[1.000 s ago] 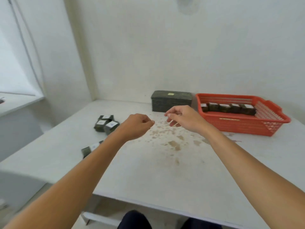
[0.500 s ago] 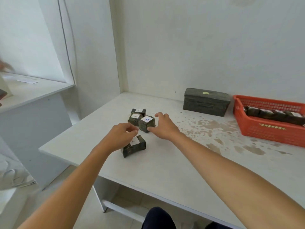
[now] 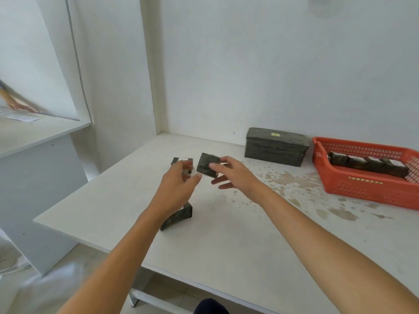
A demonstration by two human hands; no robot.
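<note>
Fingers (image 3: 221, 180) of the right hand (image 3: 235, 177) curl behind a dark block (image 3: 207, 165) while the thumb presses its front face, so the block is pinched, tilted, in the air above the back left part of the desk (image 3: 226, 241). At the right edge sits a red basket (image 3: 362, 189), and a row of dark blocks (image 3: 367, 167) with white labels lies along its back wall. A closed dark box (image 3: 276, 147) stands at the back edge, just beside the basket; its contents are hidden. The basket's right end is cut off by the frame. A second block (image 3: 182, 160) with a white label lies behind the left hand (image 3: 176, 191), half covered by it, and a third block (image 3: 179, 217) shows only in part under that wrist. At the far left a blurred hand (image 3: 19, 105) of another person rests on a shelf (image 3: 45, 132). The left hand's fingers are loosely half curled and hold nothing. Its thumb tip is at the held block's lower corner, and whether it touches cannot be told.
</note>
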